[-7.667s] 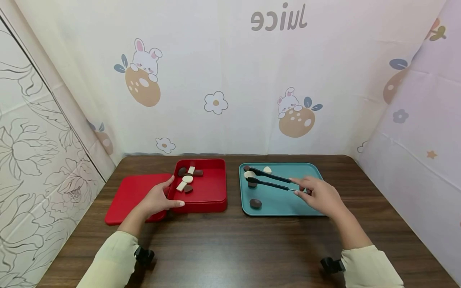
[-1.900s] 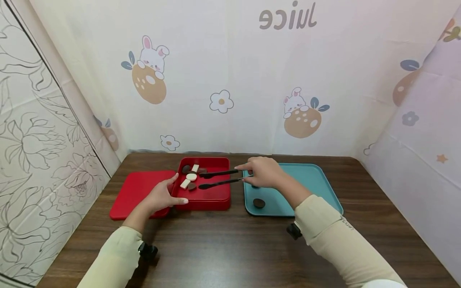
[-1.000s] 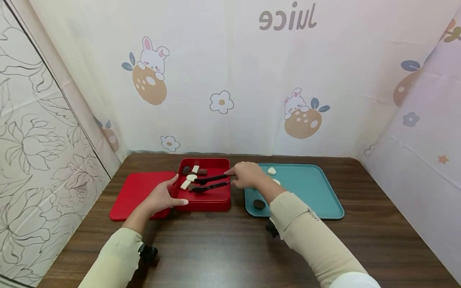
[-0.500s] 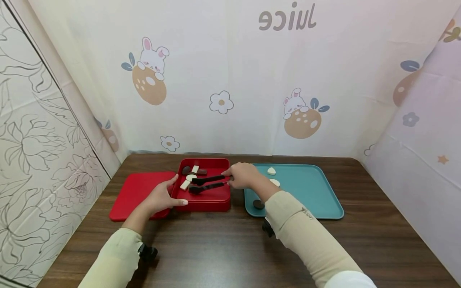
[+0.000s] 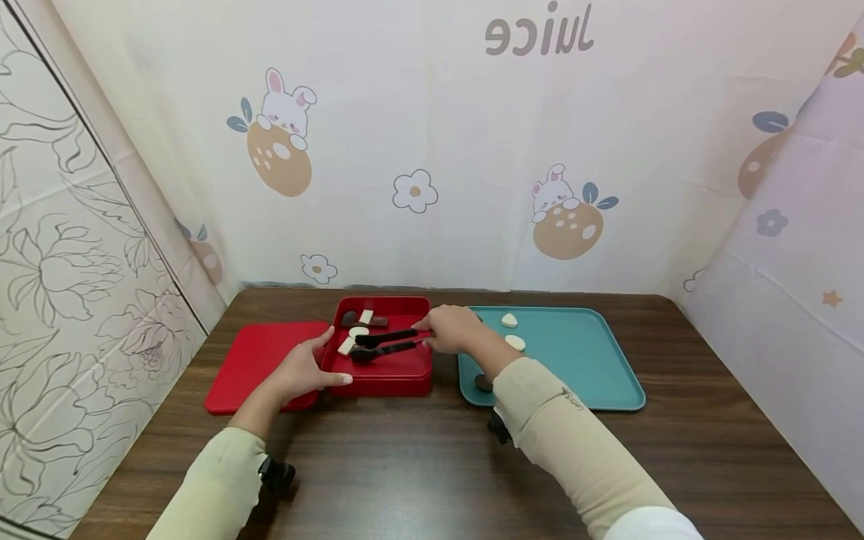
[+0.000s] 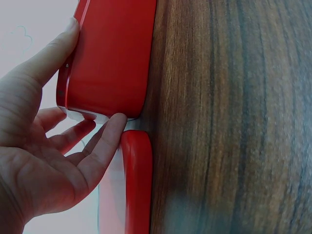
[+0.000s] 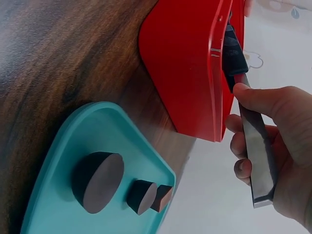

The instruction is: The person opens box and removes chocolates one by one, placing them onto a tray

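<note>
My right hand grips tongs with a metal handle and black tips. The tips lie inside the red box, near its left side, slightly apart. Whether they hold a piece I cannot tell. My left hand holds the box's front left corner, thumb along the front rim and fingers at the left side. Beside the tongs in the box lie a dark round chocolate, a brown bar, a white round piece and white bars. The brown piece in front of them is hidden by the tongs.
To the right stands a teal tray with a white triangular piece, a white oval piece and dark pieces, some hidden by the right arm in the head view. A red lid lies left of the box on the wooden table.
My right hand has carried the tongs from the tray to the box. Over the last second they shifted slightly left, over the brown piece. My left hand stays at the box corner.
</note>
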A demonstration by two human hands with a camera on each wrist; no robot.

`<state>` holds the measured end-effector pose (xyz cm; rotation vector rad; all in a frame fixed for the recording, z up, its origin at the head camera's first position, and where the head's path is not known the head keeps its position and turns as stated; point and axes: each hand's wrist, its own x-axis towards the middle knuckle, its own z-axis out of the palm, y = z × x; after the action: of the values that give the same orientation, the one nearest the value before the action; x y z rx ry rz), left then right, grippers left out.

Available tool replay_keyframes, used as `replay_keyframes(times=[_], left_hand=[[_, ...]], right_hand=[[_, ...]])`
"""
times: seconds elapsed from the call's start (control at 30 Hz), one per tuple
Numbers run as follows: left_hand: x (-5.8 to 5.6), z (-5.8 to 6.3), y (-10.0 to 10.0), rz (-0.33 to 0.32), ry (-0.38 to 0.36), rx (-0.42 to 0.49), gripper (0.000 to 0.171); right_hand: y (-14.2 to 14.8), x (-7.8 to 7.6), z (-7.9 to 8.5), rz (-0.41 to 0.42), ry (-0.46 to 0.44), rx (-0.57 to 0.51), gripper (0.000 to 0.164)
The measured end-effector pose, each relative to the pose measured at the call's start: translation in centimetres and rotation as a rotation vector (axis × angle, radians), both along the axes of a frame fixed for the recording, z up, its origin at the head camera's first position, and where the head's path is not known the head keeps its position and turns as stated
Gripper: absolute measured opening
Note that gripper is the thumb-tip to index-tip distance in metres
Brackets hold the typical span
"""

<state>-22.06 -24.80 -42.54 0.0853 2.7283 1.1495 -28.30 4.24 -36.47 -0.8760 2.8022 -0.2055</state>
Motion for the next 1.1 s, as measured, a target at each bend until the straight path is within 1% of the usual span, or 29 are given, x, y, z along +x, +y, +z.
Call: replay_keyframes(times=[0.2, 0.4, 0.6, 0.87, 1.1], left_hand=[[0.0, 0.2, 0.1, 0.002, -0.008, -0.003, 0.112], [0.1, 0.3, 0.2, 0.013, -0.014, -0.003, 0.111], [0.1, 0.1, 0.1, 0.009, -0.006, -0.007, 0.112], [0.1, 0.0, 0.1, 0.016, -0.013, 0.004, 0.112], [0.2, 0.1, 0.3, 0.024, -0.019, 0.004, 0.111]], right_hand=[[0.4, 0.3, -0.2, 0.034, 0.037, -0.014, 0.042], [0.7, 0.7, -0.3, 0.08, 0.121, 0.011, 0.044], [0.9, 1.2, -0.1, 0.109, 0.184, 0.033, 0.046], [1.9, 1.8, 0.2, 0.149, 0.263, 0.001, 0.041], [3.0, 2.2, 0.1, 0.161, 0.314, -0.029, 0.037]])
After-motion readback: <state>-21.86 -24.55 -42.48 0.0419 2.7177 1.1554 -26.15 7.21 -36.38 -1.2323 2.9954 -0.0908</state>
